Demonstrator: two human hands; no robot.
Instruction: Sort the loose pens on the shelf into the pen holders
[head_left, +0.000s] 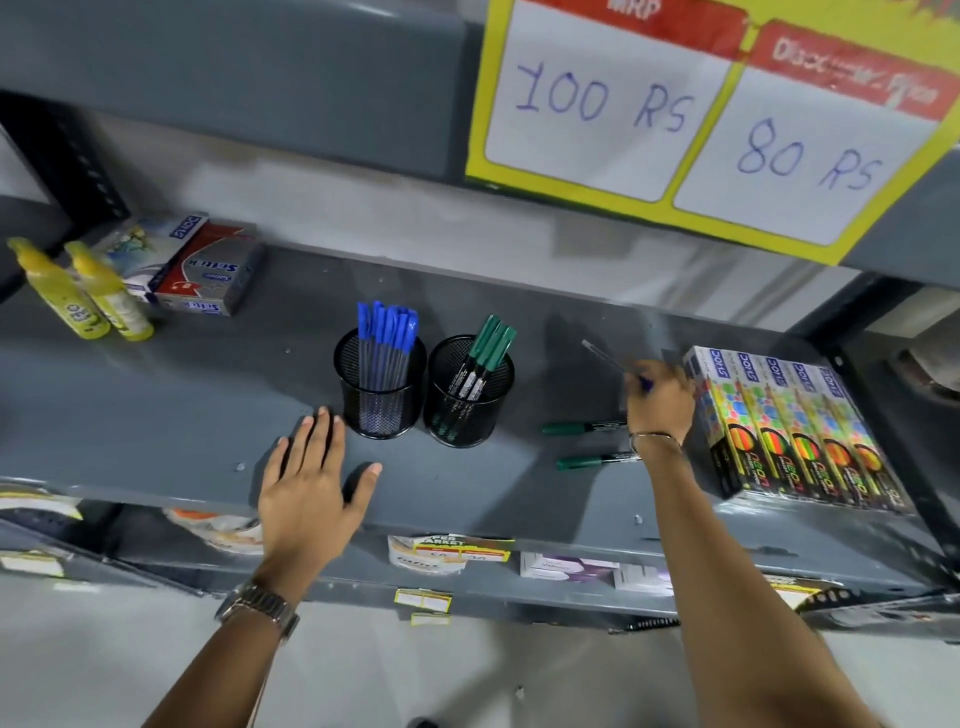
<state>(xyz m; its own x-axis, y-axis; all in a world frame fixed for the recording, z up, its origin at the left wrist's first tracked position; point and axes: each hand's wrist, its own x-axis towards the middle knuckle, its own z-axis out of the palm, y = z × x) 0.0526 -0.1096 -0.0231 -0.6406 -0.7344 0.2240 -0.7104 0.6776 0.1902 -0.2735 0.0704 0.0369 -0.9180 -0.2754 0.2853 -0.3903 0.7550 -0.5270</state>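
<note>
Two black mesh pen holders stand mid-shelf. The left holder (381, 410) is full of blue-capped pens (387, 332); the right holder (467, 415) has green markers (491, 340). Two loose green markers lie flat to the right, one (582, 428) behind the other (597, 460). My right hand (658, 400) is closed around a blue pen (605, 357), lifted above the shelf beside the pencil boxes. My left hand (311, 483) rests flat and spread on the grey shelf (156, 405), just left of the blue holder.
A row of neon pencil boxes (795, 426) fills the right end of the shelf. Two yellow bottles (85, 291) and stacked pen boxes (202, 267) sit at the far left. A yellow price sign (717, 119) hangs above.
</note>
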